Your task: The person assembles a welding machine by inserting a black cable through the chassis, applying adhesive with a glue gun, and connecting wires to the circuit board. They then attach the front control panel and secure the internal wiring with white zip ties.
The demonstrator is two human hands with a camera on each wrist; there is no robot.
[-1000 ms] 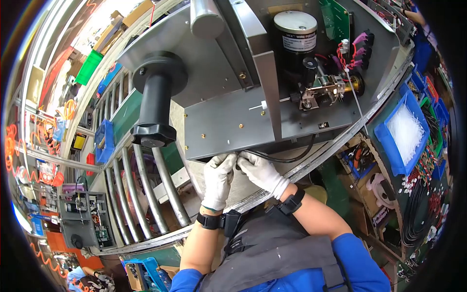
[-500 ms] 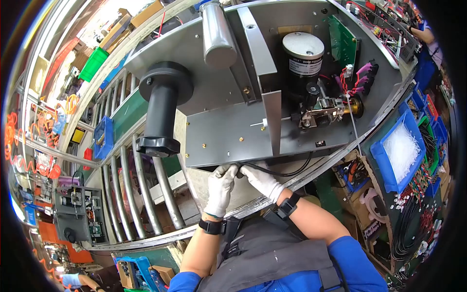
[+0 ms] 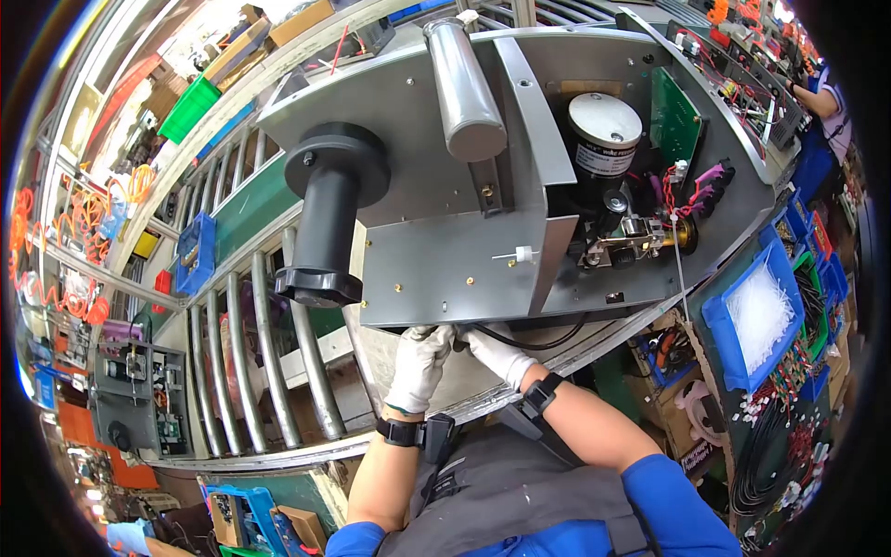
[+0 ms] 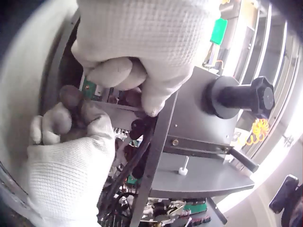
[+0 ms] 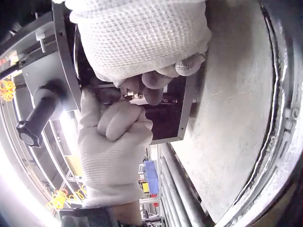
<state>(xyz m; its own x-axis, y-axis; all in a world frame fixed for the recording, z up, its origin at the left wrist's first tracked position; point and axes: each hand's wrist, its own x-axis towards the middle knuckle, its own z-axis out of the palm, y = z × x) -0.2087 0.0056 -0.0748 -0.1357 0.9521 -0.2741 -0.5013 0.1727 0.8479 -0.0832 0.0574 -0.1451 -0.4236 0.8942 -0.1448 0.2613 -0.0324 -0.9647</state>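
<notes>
Both hands, in white gloves with dark fingertips, meet under the near edge of a grey metal housing (image 3: 432, 265). A black cable (image 3: 534, 344) runs along that edge to them. My left hand (image 3: 420, 367) has its fingers curled at the edge, gripping the cable where it passes under the thumb in the left wrist view. My right hand (image 3: 497, 355) bends in beside it, thumb and fingers pinched together. Between the fingertips in the right wrist view shows a small metal fitting (image 5: 130, 96); the gloves hide most of it. Wiring (image 4: 123, 189) fills the housing's underside.
The housing carries a black spool holder (image 3: 325, 218), a metal cylinder (image 3: 464, 93) and a wire feeder motor (image 3: 605, 135). Steel rollers (image 3: 274, 362) lie left. At right stand a blue bin (image 3: 754, 316) of white ties and bundled wires (image 3: 761, 464). Another person (image 3: 821, 102) works at far right.
The head view has shifted, so the housing sits lower and further right in it. Both hands stay together at the near edge, the right one now reaching further under it.
</notes>
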